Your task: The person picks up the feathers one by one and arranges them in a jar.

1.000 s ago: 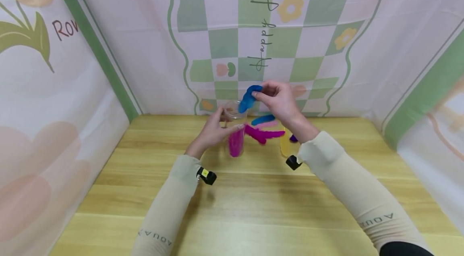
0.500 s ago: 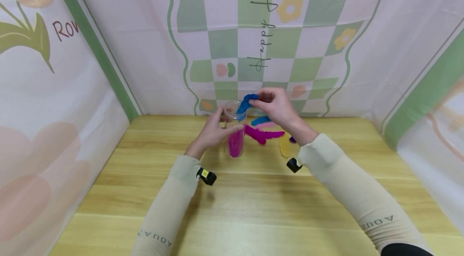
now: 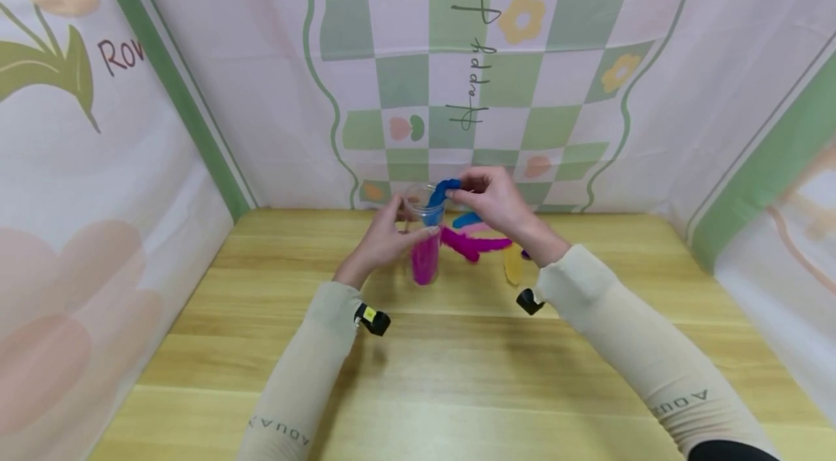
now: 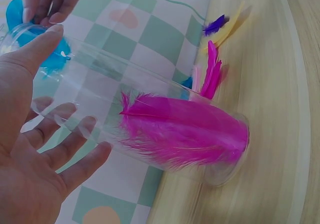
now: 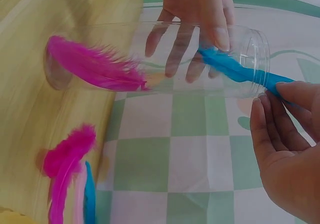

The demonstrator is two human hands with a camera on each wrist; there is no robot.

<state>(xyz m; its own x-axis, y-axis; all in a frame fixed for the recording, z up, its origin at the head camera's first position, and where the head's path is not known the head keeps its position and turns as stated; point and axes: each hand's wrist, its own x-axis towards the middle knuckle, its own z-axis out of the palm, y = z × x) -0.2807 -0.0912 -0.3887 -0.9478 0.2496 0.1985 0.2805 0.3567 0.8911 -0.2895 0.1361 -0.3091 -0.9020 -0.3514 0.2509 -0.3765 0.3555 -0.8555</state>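
A clear jar point(image 3: 414, 218) stands upright on the table, its mouth uncovered. My left hand point(image 3: 381, 237) grips its upper part, thumb on the near side and fingers round the back. Inside the jar, near the bottom, is a magenta feather point(image 4: 180, 129). My right hand point(image 3: 499, 205) pinches one end of a blue feather point(image 5: 235, 70) between thumb and fingertips just above the rim. The feather's other end reaches down through the mouth into the jar, as the right wrist view shows. My right fingertips are close to the rim; whether they touch it I cannot tell.
To the jar's right on the wooden table point(image 3: 418, 381) lie magenta feathers point(image 3: 472, 245), another blue feather point(image 3: 466, 220), a pale pink feather point(image 3: 475, 229), a yellow feather point(image 3: 513, 265) and a purple feather point(image 4: 215, 25). A patterned cloth point(image 3: 451, 76) hangs behind the table.
My right hand has come down towards the rim, and more of the blue feather is now within the jar. The left hand and jar have stayed in place.
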